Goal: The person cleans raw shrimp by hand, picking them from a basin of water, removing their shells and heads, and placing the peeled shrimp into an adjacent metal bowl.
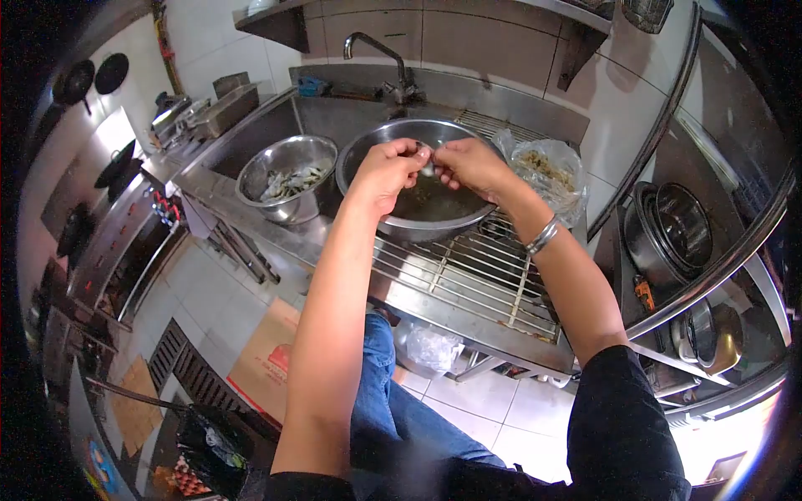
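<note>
Over a wide steel basin (418, 224) of murky water, my left hand (393, 174) and my right hand (469, 169) meet with fingertips pinched together. Between them is a small greyish piece that looks like a shrimp (428, 167), mostly covered by the fingers. To the left stands a smaller steel bowl (288, 209) with a pile of grey-green raw shrimp (292, 183) in it. A clear plastic bag (568, 200) with brownish scraps lies open to the right of the basin, close to my right hand.
The basin rests on a metal rack (468, 280) over the sink counter. Behind it rises a faucet (376, 42). Nested pots (660, 230) fill a shelf on the right. A stove (125, 250) stands to the left, and a cardboard sheet (263, 359) lies on the tiled floor.
</note>
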